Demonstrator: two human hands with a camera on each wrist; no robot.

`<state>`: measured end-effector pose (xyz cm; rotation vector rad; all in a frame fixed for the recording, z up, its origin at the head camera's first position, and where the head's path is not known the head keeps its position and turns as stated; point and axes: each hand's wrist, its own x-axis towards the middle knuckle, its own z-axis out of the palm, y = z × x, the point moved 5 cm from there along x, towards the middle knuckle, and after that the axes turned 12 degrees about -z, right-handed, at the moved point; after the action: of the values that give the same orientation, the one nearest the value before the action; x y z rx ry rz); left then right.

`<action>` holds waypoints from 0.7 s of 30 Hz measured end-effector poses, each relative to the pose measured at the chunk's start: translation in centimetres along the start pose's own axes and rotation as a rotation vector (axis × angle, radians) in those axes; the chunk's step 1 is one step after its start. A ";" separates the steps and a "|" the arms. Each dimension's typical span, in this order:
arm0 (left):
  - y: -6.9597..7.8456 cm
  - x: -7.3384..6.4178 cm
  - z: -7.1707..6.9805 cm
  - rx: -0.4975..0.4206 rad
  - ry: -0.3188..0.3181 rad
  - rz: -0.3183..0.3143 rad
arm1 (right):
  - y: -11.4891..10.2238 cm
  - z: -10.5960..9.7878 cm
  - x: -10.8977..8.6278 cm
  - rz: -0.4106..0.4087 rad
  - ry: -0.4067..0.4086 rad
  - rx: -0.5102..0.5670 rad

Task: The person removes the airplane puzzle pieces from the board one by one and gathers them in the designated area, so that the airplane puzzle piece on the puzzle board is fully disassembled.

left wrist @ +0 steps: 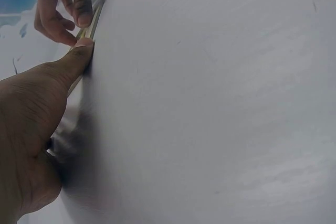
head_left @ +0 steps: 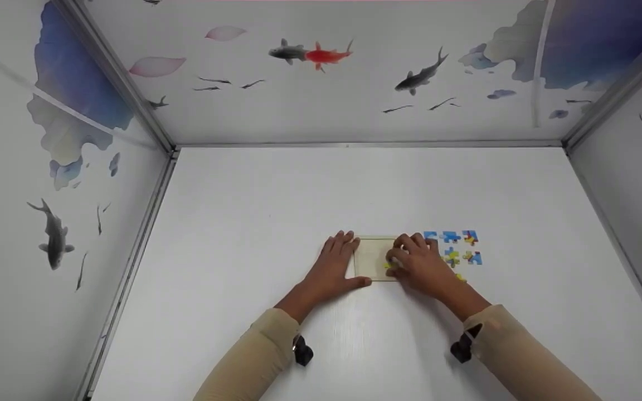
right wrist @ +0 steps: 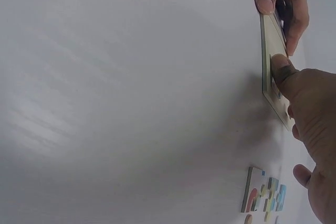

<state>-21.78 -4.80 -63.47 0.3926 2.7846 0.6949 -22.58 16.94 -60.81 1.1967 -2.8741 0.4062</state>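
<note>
A shallow pale wooden puzzle tray (head_left: 370, 257) lies flat on the white table. Along its left side my left hand (head_left: 333, 264) rests with fairly straight fingers, the fingertips at the far left corner and the thumb on the near edge. Over the tray's right part my right hand (head_left: 422, 266) bends its fingers and thumb around a small puzzle piece (head_left: 388, 266), whose yellow edge peeks out beside the fingertips. In the right wrist view, the right thumb presses down inside the tray (right wrist: 271, 40), close to the near rim. Most of that piece is hidden by the fingers.
Several loose jigsaw pieces, among them a blue one (head_left: 450, 237) and a red-and-blue one (head_left: 470, 238), lie right of the tray, some partly behind the right hand. White panels with painted fish (head_left: 421, 78) enclose the table (head_left: 276, 189) at the back and sides.
</note>
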 end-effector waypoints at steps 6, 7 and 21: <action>-0.1 0.1 0.1 -0.009 0.000 0.005 | 0.2 0.1 0.2 0.015 -0.012 0.022; -0.1 0.1 0.2 -0.013 -0.001 0.003 | 0.2 0.1 0.2 0.018 -0.015 0.026; 0.0 0.0 0.1 -0.027 -0.012 0.004 | 0.1 -0.2 0.4 0.037 -0.025 0.064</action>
<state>-21.78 -4.80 -63.53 0.3964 2.7611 0.7277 -22.95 16.72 -60.63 1.1672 -2.9296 0.4907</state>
